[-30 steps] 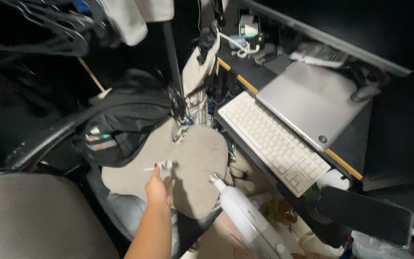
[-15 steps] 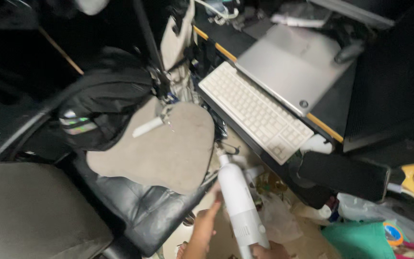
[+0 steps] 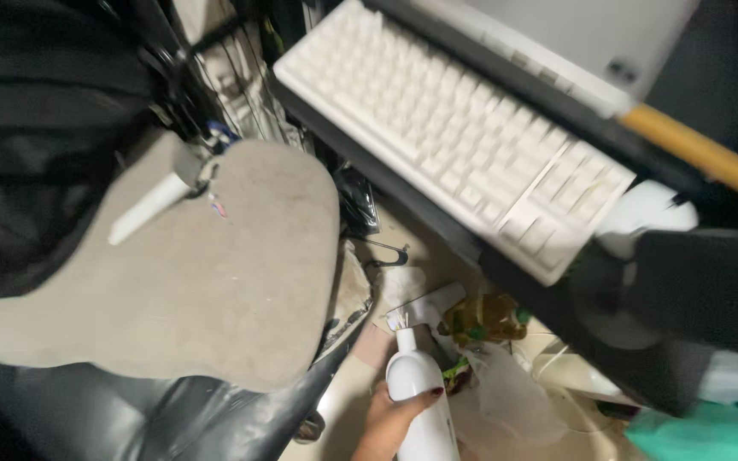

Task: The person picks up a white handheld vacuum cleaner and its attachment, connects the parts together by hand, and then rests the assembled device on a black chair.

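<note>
- White and smooth, the small hand vacuum (image 3: 416, 384) is low in the view, by the floor, with its brush tip pointing up at the mess under the counter (image 3: 437, 213).
- One hand (image 3: 390, 418) is wrapped around the vacuum's body. Its grip is closed on the vacuum, with a dark-painted thumbnail on the white shell. It looks like the left hand, though the arm is cut off by the edge.
- The right hand cannot be seen now. Half a second ago it was at the bottom, under the vacuum.
- A second ago the left hand was up on the tan seat pad (image 3: 190, 273), touching a small white nozzle (image 3: 149, 207). That nozzle now lies alone on the pad, and the hand has come down to the vacuum.
- The view has dropped and moved in closer. The white keyboard (image 3: 454, 128) looks bigger, and the floor now shows in the middle.
- Just past the brush tip lie a white bit, a yellow-green wrapper (image 3: 484, 318) and a clear plastic bag (image 3: 506, 393).
- This looks like the work has moved off the black chair (image 3: 215, 418) and down to the floor.
</note>
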